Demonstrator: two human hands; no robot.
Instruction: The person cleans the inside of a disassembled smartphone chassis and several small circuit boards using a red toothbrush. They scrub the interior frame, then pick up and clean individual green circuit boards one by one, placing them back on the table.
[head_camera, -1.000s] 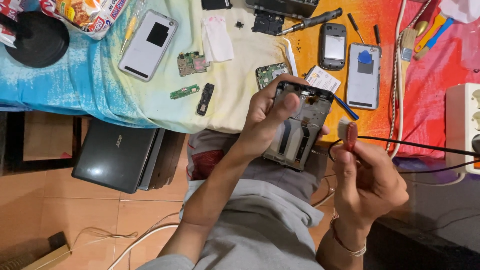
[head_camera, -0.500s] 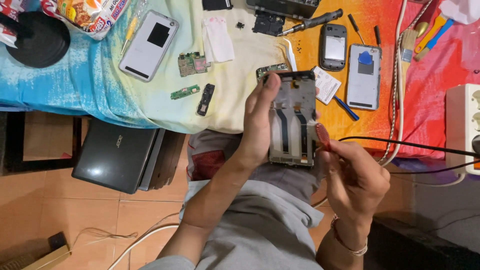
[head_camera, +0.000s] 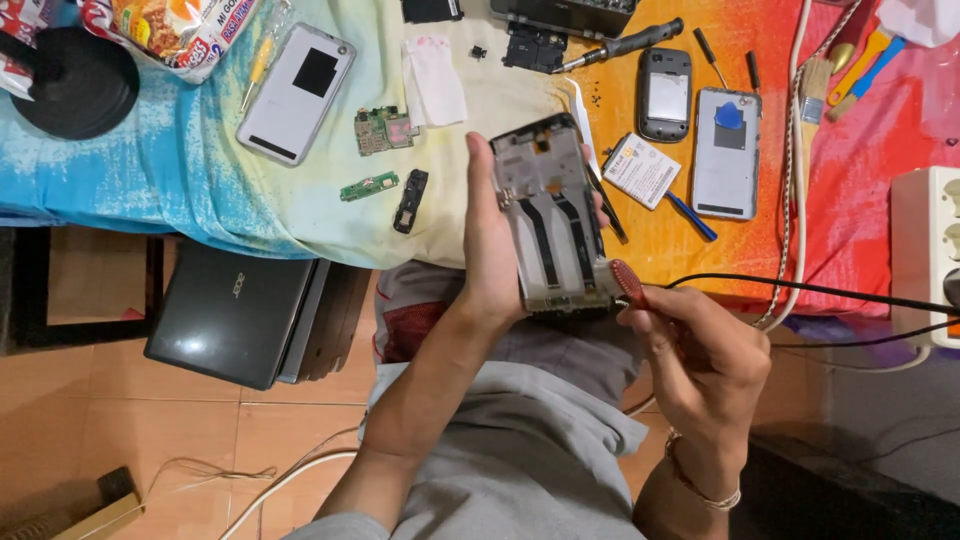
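My left hand (head_camera: 490, 250) grips an opened phone frame (head_camera: 552, 215) with black flex strips, held upright above my lap at the table's edge. My right hand (head_camera: 700, 355) pinches a small tool with a dark red handle (head_camera: 628, 283), whose tip rests at the lower right corner of the frame. Small circuit boards (head_camera: 383, 130) lie on the cloth left of the frame.
On the colourful cloth (head_camera: 150, 180) lie a white phone (head_camera: 296, 93), a grey phone back (head_camera: 727, 152), a dark small phone (head_camera: 665, 95), a screwdriver (head_camera: 620, 45) and a brush (head_camera: 805, 90). A laptop (head_camera: 232, 312) sits under the table. A power strip (head_camera: 925, 255) stands at the right.
My left hand has turned the phone frame upright and raised it over the table edge. My right hand has brought the red-handled tool to its lower corner.
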